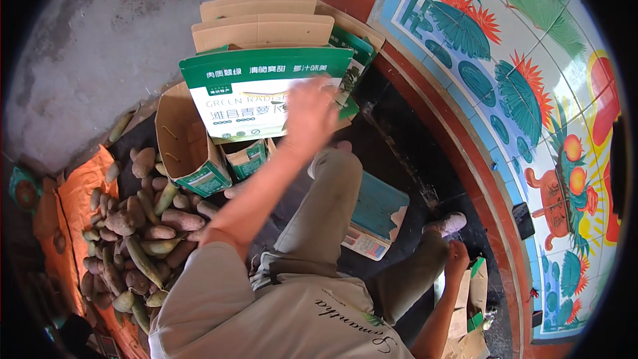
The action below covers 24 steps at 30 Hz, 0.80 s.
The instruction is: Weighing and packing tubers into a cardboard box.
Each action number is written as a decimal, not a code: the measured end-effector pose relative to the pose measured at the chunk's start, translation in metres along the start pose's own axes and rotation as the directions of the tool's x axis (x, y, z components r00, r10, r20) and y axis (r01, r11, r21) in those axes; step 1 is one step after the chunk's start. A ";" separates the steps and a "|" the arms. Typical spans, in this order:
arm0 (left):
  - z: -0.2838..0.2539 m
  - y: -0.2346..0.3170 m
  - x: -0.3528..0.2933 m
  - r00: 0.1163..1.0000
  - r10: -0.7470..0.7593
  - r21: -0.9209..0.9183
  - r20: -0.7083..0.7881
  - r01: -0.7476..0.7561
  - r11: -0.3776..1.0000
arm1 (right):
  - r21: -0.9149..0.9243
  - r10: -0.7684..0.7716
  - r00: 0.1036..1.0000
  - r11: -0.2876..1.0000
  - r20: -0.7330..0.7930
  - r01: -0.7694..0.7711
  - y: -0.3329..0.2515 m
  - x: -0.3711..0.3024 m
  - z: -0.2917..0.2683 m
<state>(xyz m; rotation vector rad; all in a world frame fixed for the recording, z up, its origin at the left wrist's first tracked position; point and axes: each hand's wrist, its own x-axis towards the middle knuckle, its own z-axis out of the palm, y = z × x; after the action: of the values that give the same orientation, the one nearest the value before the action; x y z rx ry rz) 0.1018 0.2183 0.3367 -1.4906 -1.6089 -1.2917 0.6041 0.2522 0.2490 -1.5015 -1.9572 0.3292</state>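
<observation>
My left hand (pixel 311 114) is reached forward, blurred by motion, in front of the right part of a green-and-white cardboard carton panel (pixel 226 103). A yellow cord handle (pixel 256 95) runs across that panel towards the hand; whether the fingers grip it cannot be made out. My right hand (pixel 456 257) hangs low beside my right leg, close to an opened cardboard box (pixel 477 289). Its fingers are mostly turned out of sight. Left of my left forearm stands an open brown carton (pixel 183 134) with green-and-white flaps, next to a heap of long radishes and sweet-potato-like roots (pixel 143 226).
More brown carton flaps (pixel 259 32) rise behind the front panel. A worn blue-topped carton (pixel 375 206) lies between my legs. Orange cloth (pixel 80 193) edges the root heap. On the right, a red-brown ledge (pixel 452 113) borders a painted tile wall (pixel 492 73).
</observation>
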 end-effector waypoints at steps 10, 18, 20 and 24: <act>-0.096 -0.094 0.067 0.836 -0.384 0.721 0.392 -0.020 0.693 | 0.103 -0.167 0.980 0.982 0.109 0.156 -0.029 0.026 0.064; -0.109 -0.098 0.065 0.917 -0.221 0.708 0.333 -0.088 0.701 | 0.119 -0.173 0.970 0.981 0.171 0.154 -0.022 0.029 0.075; -0.126 -0.087 0.061 0.958 -0.144 0.686 0.249 -0.070 0.724 | 0.121 -0.163 0.973 0.982 0.162 0.145 -0.020 0.026 0.076; -0.166 -0.091 0.025 0.995 -0.068 0.629 0.079 0.003 0.777 | 0.124 -0.201 0.967 0.975 0.156 0.183 -0.023 0.025 0.072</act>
<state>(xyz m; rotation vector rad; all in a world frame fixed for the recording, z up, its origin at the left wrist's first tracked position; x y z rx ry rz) -0.0216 0.0848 0.3948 -1.1042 -1.8891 -0.5841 0.5379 0.2816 0.2150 -1.2370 -2.1611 0.4829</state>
